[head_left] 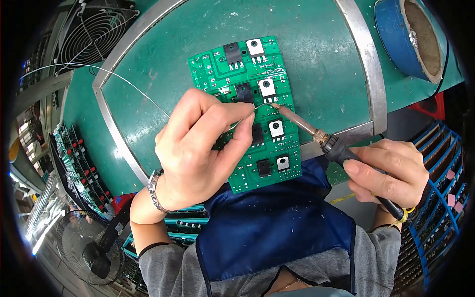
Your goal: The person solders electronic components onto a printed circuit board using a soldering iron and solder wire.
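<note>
Circuit board (pixel 268 149), glossy green: left hand (pixel 198 143) pinches thin silvery wire (pixel 261 104); right hand (pixel 391 171) grips a slender soldering iron (pixel 336 149).

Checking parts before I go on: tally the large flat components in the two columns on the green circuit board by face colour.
Black components: 4
Silver-white components: 4
Total in view: 8

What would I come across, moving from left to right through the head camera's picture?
Black fan → metal wristband → left hand → soldering iron's metal shaft → right hand → blue rack.
</note>
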Tool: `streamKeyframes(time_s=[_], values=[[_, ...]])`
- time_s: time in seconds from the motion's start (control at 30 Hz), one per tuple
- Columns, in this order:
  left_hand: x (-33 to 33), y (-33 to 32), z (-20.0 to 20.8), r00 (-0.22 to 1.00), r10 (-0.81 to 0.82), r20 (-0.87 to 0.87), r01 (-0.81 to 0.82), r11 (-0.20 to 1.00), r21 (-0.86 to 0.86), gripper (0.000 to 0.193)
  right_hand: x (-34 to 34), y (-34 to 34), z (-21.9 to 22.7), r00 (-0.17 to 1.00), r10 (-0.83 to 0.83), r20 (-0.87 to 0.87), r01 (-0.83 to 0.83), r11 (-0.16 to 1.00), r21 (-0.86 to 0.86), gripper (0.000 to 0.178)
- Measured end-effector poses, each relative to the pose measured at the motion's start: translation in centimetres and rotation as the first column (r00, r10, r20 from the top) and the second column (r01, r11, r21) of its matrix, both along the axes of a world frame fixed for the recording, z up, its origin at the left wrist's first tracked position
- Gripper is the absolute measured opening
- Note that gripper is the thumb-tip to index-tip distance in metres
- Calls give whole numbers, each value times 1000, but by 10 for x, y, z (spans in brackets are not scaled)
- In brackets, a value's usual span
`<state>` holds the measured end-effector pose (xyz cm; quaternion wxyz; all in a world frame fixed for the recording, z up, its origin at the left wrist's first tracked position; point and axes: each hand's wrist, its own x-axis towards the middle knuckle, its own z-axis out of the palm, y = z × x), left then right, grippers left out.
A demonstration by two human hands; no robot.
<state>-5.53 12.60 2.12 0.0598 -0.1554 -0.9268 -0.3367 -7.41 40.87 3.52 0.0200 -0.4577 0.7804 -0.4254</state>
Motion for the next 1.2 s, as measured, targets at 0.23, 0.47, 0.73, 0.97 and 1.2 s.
streamKeyframes(time_s=[0.23,0.47,0.73,0.97,1.2], values=[[2,-2,0,1000,1,5,-1,1000,-17,20,-1,-4,-8,999,-17,-34,16,999,-32,31],[1,1,-1,1000,-12,-2,12,1000,-14,21,0,-4,-9,998,-32,-57,29,998,-58,29],[1,3,-3,999,-35,-30,34,999,-40,22,0,-4,-8,998,-45,-52,42,997,-59,29],[3,1,1,999,-43,3,43,994,-97,23,-2,-1,-6,1000,-5,-27,5,1000,-15,33],[3,2,0,999,-47,11,48,995,-83,24,-2,1,-2,1000,9,-21,-9,1000,5,34]])
